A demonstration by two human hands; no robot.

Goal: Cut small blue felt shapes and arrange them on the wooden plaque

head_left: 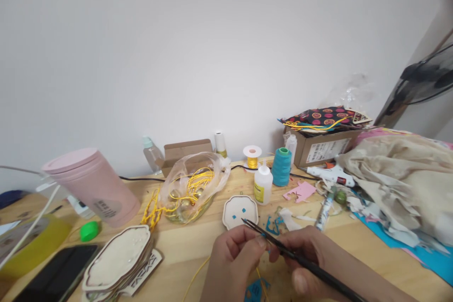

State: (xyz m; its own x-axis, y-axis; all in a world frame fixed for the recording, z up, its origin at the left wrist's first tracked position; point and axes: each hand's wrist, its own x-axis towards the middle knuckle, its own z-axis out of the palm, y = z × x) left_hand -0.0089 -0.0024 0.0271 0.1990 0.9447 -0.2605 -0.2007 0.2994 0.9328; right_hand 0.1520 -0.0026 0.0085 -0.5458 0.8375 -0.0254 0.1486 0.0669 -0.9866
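Observation:
Black tweezers (304,262) are gripped in my right hand (311,252), their tips pointing left over the near edge of a small scalloped plaque (235,204). Two tiny blue pieces lie on that plaque. Fingers pinched together, my left hand (235,259) meets the tweezers near their tips; a speck of blue shows at its fingertips, too small to make out. Blue cut-out scraps (273,224) lie just beyond my hands. Below them, a larger blue piece (255,290) and a yellow cord (195,277) are partly hidden.
A glue bottle (263,185) and blue thread cone (282,166) stand behind the plaque. To the left are a bag of yellow cord (194,188), stacked plaques (118,257), a phone (58,271) and a pink cup (94,186). A glue gun (331,174) and cloth (410,170) lie right.

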